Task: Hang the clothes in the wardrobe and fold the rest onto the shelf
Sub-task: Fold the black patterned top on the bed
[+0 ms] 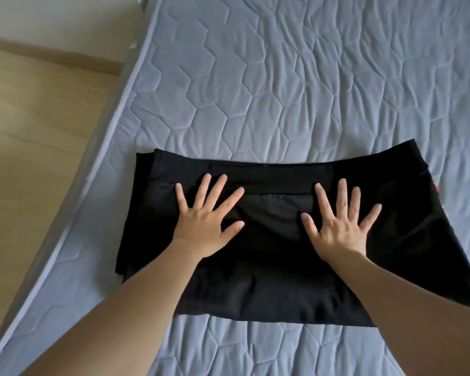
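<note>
I count one black garment [269, 272], folded into a rough rectangle and lying flat on the bed [310, 85], toward its near left part. Two hands are on it. My left hand [204, 223] rests palm down on the left half of the cloth, fingers [217, 185] straight and spread wide, holding nothing. My right hand [339, 229] lies the same way on the right half, fingers [342, 191] fanned out flat against the fabric. The two hands sit apart, with a bare stretch of cloth between them.

One ribbed band [255, 173] runs along the garment's far edge, just beyond my fingertips. At the left side I see layered edges stacked under the top fold, but I cannot count the layers. What kind of garment it is I cannot tell; the black cloth swallows most detail. A small red spot [436, 189] shows at its right edge, too small to identify.

The bed carries one blue-grey quilted cover with a hexagon stitch, and is cut off at top, right and bottom. One strip of wooden floor [38, 126] shows at left, and a pale wall [52, 20] above it.
</note>
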`<action>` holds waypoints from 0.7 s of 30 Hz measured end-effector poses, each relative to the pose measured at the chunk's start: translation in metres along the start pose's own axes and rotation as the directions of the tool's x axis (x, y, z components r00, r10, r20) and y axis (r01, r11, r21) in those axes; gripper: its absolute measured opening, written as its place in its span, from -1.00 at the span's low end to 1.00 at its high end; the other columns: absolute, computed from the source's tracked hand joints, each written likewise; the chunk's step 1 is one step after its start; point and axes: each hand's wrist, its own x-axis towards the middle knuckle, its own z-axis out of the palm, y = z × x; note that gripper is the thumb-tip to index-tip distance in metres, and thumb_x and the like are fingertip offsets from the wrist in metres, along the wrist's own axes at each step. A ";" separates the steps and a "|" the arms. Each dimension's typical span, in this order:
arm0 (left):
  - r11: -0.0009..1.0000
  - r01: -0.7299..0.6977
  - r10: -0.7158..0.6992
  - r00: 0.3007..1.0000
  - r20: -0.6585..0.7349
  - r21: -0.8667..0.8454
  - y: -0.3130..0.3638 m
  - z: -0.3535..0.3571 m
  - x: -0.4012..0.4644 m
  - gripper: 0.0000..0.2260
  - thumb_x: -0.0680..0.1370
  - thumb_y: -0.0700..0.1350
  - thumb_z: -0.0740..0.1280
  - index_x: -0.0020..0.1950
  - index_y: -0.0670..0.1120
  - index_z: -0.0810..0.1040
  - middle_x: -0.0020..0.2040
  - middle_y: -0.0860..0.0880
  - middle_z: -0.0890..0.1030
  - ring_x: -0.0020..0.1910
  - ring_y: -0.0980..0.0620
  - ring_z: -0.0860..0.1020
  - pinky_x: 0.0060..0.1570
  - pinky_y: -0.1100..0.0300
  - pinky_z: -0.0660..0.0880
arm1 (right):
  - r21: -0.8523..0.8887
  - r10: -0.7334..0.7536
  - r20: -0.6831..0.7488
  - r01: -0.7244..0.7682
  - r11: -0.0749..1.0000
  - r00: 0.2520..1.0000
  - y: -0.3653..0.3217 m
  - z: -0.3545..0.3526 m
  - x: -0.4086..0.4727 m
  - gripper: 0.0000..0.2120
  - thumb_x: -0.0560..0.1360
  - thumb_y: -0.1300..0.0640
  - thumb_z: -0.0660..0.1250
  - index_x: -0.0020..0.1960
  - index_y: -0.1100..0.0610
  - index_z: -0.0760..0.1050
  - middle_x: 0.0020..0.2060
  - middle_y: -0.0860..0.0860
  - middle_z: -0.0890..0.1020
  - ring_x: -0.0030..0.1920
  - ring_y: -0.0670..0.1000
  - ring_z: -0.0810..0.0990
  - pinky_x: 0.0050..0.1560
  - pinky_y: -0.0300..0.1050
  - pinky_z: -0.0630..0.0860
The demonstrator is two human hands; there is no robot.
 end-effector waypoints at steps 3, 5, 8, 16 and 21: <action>1.000 -0.003 0.003 1.000 -0.008 0.016 -0.008 0.019 0.006 -0.38 0.53 0.38 -0.06 0.51 0.27 -0.21 0.59 0.01 -0.15 0.55 -0.11 -0.23 0.32 -0.48 -0.22 | 0.028 -0.016 -0.054 0.017 0.999 0.998 -0.003 0.017 0.005 -0.34 0.47 -0.35 -0.15 0.51 -0.21 -0.23 0.54 0.04 -0.22 0.52 0.15 -0.26 0.32 0.30 -0.46; 1.000 -0.011 0.012 0.999 -0.039 0.023 -0.007 0.025 0.008 -0.37 0.52 0.37 -0.03 0.52 0.25 -0.17 0.59 -0.01 -0.11 0.55 -0.14 -0.18 0.31 -0.49 -0.18 | 0.047 -0.039 -0.072 0.043 0.998 0.997 -0.002 0.022 0.007 -0.34 0.48 -0.32 -0.10 0.53 -0.19 -0.14 0.55 0.06 -0.16 0.52 0.18 -0.22 0.32 0.29 -0.46; 0.999 -0.025 0.027 0.997 -0.066 0.032 -0.008 0.028 0.010 -0.36 0.51 0.35 0.00 0.53 0.24 -0.16 0.59 -0.03 -0.09 0.55 -0.16 -0.15 0.30 -0.51 -0.14 | 0.076 -0.051 -0.101 0.059 0.995 0.994 0.002 0.022 0.010 -0.35 0.48 -0.28 -0.05 0.53 -0.17 -0.08 0.55 0.10 -0.10 0.52 0.22 -0.16 0.33 0.41 -0.33; 0.998 -0.034 0.037 0.997 -0.069 0.051 -0.007 0.027 0.013 -0.36 0.52 0.31 0.02 0.54 0.20 -0.11 0.59 -0.06 -0.05 0.55 -0.17 -0.11 0.30 -0.51 -0.13 | 0.084 -0.090 -0.156 0.104 0.991 0.984 0.006 0.025 0.011 -0.37 0.50 -0.25 -0.05 0.54 -0.15 -0.07 0.55 0.11 -0.07 0.52 0.24 -0.13 0.32 0.48 -0.23; 0.999 -0.040 0.033 0.978 -0.206 -0.032 0.040 0.001 -0.014 -0.39 0.57 0.24 0.01 0.58 0.06 0.00 0.58 -0.10 -0.02 0.56 -0.14 -0.08 0.36 -0.43 -0.19 | 0.014 -0.069 -0.143 0.072 0.997 0.987 0.004 0.022 0.008 -0.37 0.51 -0.26 -0.12 0.54 -0.17 -0.16 0.54 0.10 -0.13 0.52 0.21 -0.18 0.33 0.44 -0.29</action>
